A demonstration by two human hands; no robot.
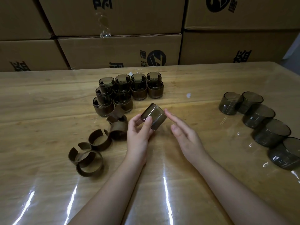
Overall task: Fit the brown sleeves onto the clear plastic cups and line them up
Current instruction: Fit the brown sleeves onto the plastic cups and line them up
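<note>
Left hand (138,130) pinched a bare cup (153,116) at frame centre, tilted; right hand (181,132) hovered beside it, fingers straight. Loose sleeves (99,140) lay lower left. Judged best: turn the cup base-first, spread a sleeve's gap, slide squarely.

I was looking into what seemed a warehouse or packing room. Stacked cardboard cartons (120,51) with printed black logos and taped seams filled the whole top of the frame, right behind a wooden worktable (48,101) under a glossy clear cover. Batches of identical cups (129,90) in rows at upper centre suggested bulk assembly work.
</note>
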